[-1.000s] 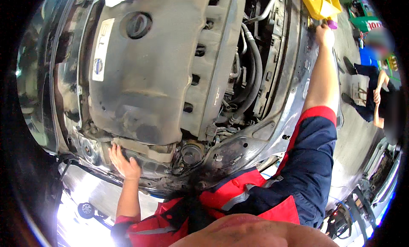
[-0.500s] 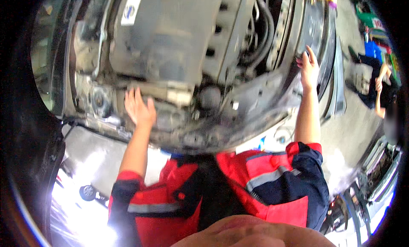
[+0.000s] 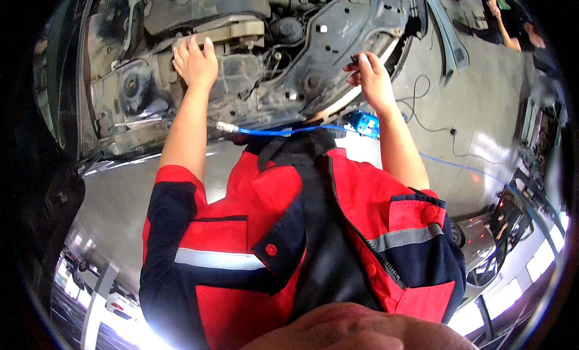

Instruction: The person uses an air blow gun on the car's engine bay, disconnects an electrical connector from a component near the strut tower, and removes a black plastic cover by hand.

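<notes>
over the engine bay [image 3: 338,36], right hand [image 3: 375,83] holds a dark piece [image 3: 355,60]

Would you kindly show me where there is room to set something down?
Bare floor shows right of the looped cable, and left of the left sleeve, below the car edge. Crowded: engine parts between left hand and right hand, with a blue hose below.
</notes>
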`<state>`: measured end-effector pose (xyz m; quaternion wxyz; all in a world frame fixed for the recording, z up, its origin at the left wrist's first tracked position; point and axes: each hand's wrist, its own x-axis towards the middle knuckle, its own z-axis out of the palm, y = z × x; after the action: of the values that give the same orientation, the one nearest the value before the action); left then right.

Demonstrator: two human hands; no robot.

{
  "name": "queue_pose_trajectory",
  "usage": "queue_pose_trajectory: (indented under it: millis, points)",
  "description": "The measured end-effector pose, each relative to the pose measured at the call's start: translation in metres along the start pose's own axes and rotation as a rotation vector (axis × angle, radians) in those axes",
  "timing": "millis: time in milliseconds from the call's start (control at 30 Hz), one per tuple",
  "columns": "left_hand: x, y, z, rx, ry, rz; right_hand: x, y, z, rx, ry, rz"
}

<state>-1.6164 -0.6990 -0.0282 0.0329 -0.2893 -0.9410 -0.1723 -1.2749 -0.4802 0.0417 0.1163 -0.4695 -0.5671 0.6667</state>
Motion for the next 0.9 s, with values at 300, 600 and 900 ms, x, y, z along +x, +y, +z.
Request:
queue_pose_trajectory:
  millis: [300, 600, 900]
  points:
    - [-0.142, -0.082, -0.11, -0.337, -0.066, 0.404, -0.007, 0.04, 0.107, -0.762, -0.045, -0.385]
    - [-0.312, -0.182, -0.172, -0.118, -0.232, -0.351, 0.079, 0.037, 0.166, -1.17, -0.049, -0.359]
    - [-0.493, -0.201, -0.167, 0.065, -0.546, -0.991, 0.085, 0.04, 0.175, -1.222, -0.113, -0.336]
